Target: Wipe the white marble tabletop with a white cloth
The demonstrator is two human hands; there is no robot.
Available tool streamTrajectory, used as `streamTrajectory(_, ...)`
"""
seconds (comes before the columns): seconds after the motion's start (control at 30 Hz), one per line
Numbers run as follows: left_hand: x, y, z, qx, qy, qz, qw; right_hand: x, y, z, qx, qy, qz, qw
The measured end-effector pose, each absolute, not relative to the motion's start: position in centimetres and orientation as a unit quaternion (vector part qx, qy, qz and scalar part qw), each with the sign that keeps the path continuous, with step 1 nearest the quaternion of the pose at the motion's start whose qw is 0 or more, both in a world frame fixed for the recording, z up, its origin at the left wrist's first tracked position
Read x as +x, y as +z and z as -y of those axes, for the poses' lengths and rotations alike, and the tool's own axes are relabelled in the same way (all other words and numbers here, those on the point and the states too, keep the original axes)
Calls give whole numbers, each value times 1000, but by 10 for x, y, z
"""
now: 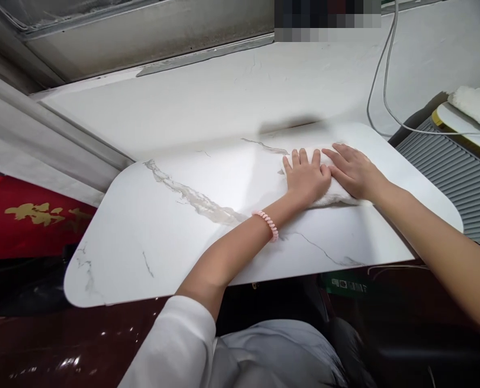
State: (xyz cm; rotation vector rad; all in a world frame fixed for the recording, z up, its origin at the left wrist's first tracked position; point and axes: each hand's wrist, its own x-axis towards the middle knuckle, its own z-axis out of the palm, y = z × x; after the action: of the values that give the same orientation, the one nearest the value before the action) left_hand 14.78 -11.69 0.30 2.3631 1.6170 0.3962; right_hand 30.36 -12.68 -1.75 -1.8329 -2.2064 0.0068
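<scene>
A white fluffy cloth (334,195) lies on the white marble-patterned tabletop (207,253), right of its middle. My left hand (307,177) rests flat on the cloth with its fingers spread, a pink coil band (267,223) round the wrist. Beside it, my right hand (355,171) also presses down on the cloth with its fingers stretched out toward the left. The two hands meet near the left thumb. Much of the cloth is hidden under both palms.
A white wall (207,108) runs behind the table, and a pale curtain (38,134) hangs at the left above a red cloth with gold characters (41,215). Grey cables (385,81) dangle at the back right. A grey ribbed cabinet (438,167) stands to the right.
</scene>
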Motion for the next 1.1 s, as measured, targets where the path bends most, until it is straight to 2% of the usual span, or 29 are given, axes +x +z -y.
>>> streamTrajectory(0.3, 128, 2, 217, 855, 133, -490, 105, 284, -6, 254, -661, 7, 742, 109)
streamTrajectory(0.53, 132, 0, 258, 880, 141, -445, 94, 292, -7, 308, -696, 17, 714, 81)
streamTrajectory(0.87, 162, 4, 234, 882, 133, -441, 104, 322, 1, 270, -754, 73, 651, 46)
streamTrajectory(1.1, 205, 0, 170, 866, 166, -458, 110, 360, 4, 203, -752, 82, 650, 71)
